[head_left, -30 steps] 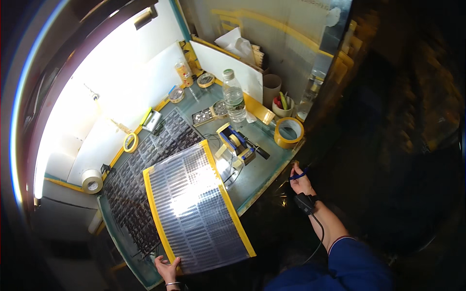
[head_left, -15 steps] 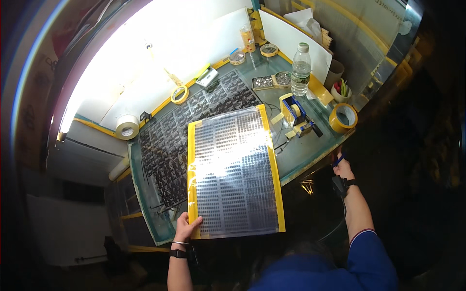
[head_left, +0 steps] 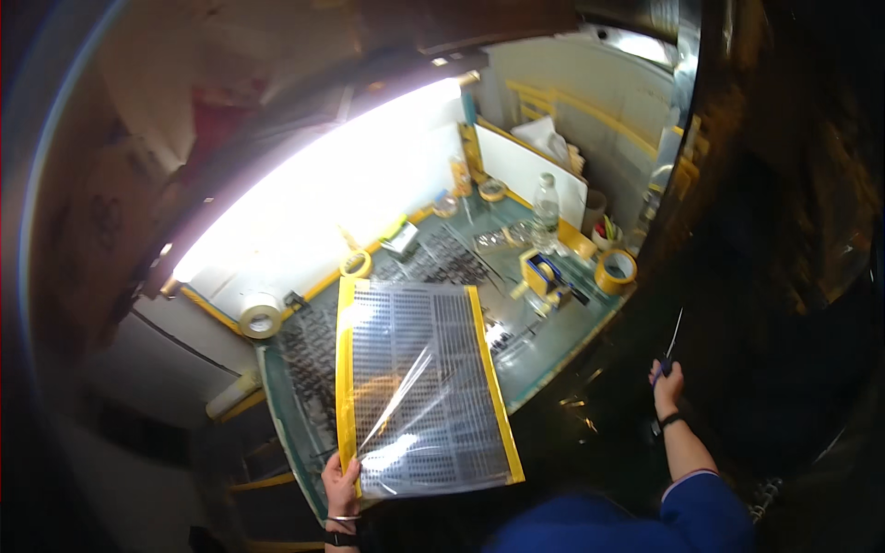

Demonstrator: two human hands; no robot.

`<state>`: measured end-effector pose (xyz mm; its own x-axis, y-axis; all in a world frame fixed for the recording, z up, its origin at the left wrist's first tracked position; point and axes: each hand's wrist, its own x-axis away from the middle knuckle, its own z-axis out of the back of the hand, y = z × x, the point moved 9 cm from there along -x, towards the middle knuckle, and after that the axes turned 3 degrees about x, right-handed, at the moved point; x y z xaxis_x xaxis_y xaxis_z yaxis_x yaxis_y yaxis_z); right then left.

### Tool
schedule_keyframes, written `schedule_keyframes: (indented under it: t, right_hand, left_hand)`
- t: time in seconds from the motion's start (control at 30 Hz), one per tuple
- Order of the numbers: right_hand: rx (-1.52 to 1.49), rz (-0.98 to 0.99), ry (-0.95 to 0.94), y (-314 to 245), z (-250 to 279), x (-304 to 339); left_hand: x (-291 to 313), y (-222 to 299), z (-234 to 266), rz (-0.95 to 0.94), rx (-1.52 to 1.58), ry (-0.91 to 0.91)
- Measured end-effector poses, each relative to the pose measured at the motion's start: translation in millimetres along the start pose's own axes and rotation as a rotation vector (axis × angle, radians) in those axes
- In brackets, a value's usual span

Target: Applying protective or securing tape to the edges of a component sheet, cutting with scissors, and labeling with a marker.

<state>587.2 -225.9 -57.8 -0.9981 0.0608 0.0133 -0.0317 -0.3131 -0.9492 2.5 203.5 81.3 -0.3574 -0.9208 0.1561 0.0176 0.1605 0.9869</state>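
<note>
My left hand (head_left: 341,482) pinches the lower left corner of a clear film sheet (head_left: 415,405) printed with rows of small dark marks. Yellow tape borders both long sides of the sheet, which is tilted over the table's front and catches bright glare. Out to the right, beyond the table edge, my right hand (head_left: 666,382) is closed on scissors with a blue handle (head_left: 663,367); their thin shiny blades (head_left: 678,329) point up and away. Under the sheet's far end, a dark patterned sheet (head_left: 313,355) lies on the glass tabletop (head_left: 544,346), partly hidden.
A blue tape dispenser (head_left: 544,274) and a yellow tape roll (head_left: 615,272) sit at the right. Behind them are a water bottle (head_left: 546,207) and a pen cup (head_left: 606,234). More tape rolls (head_left: 261,316) lie along the back edge, below a bright lamp (head_left: 318,180).
The view has shifted upward. The film sheet has swung lower and tilted, its glare moving. My right hand has turned outward, away from the table, and the scissor blades now show.
</note>
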Motion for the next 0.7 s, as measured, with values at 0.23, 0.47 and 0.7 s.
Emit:
schedule_keyframes:
  t: [0.23, 0.47, 0.7]
  right_hand:
    - [0.271, 0.773, -0.354, -204.5, -69.2, 118.3]
    - [0.22, 1.19, -0.985, -299.9, -257.2, 222.2]
    - [0.463, 1.351, -1.208, -356.2, -495.8, 286.5]
  left_hand:
    - [40.8, -73.9, 131.9, 0.065, 0.224, 0.308]
    - [49.9, -126.0, 129.8, 0.112, 0.396, 0.308]
    - [100.0, -100.6, 75.9, 0.527, 0.341, 0.283]
